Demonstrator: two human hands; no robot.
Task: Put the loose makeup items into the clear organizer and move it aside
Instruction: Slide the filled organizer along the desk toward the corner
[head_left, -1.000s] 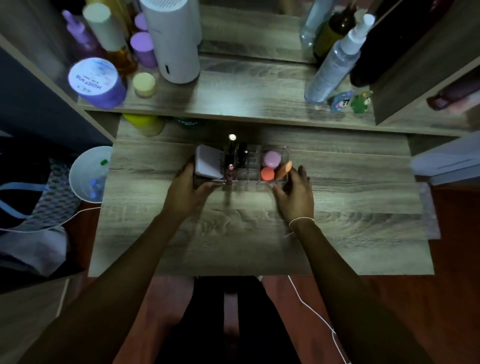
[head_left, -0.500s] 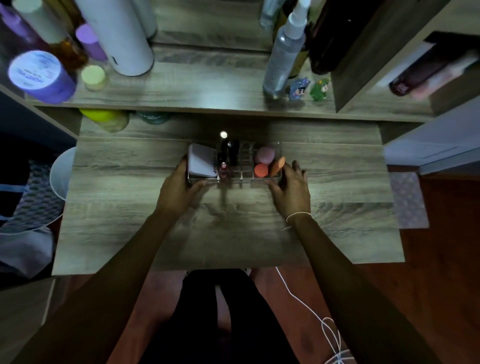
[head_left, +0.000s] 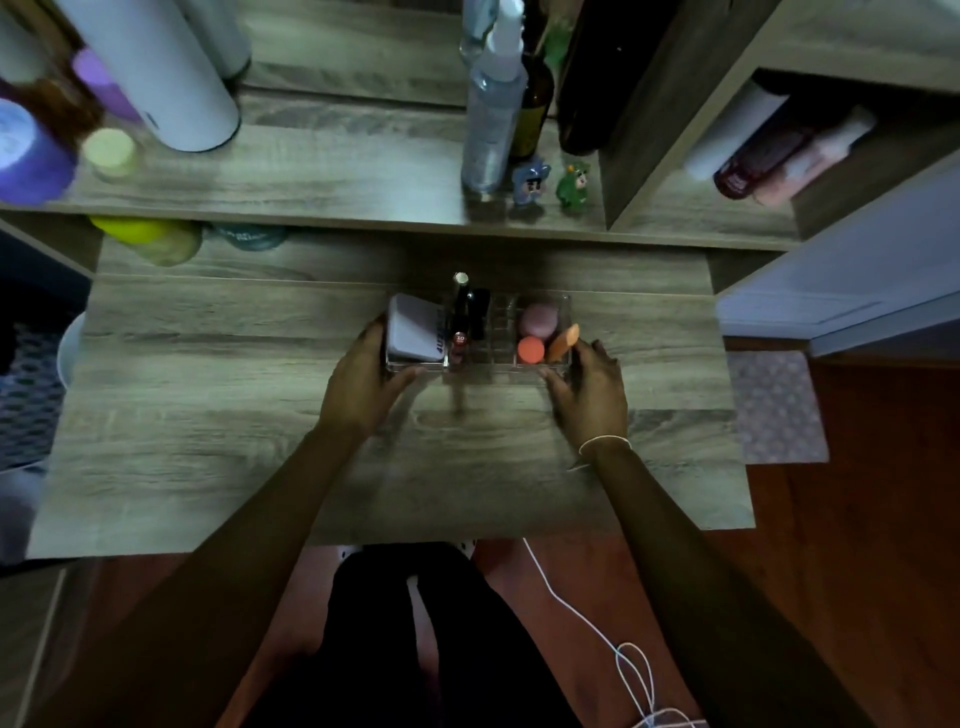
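This is a dim room in a home, at a dressing table. The wood-grain vanity top (head_left: 208, 441) carries a raised shelf (head_left: 337, 171) behind it crowded with toiletries: a clear spray bottle (head_left: 491, 119), a white cylinder (head_left: 166, 73), a purple jar (head_left: 26, 156), and two little toy figurines (head_left: 550, 179) just right of the spray bottle. Below the vanity top lies reddish wood flooring (head_left: 857, 545), with a small patterned mat (head_left: 776, 408) to the right.

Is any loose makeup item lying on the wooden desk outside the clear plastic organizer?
No: the wooden desk shows only the clear plastic organizer.
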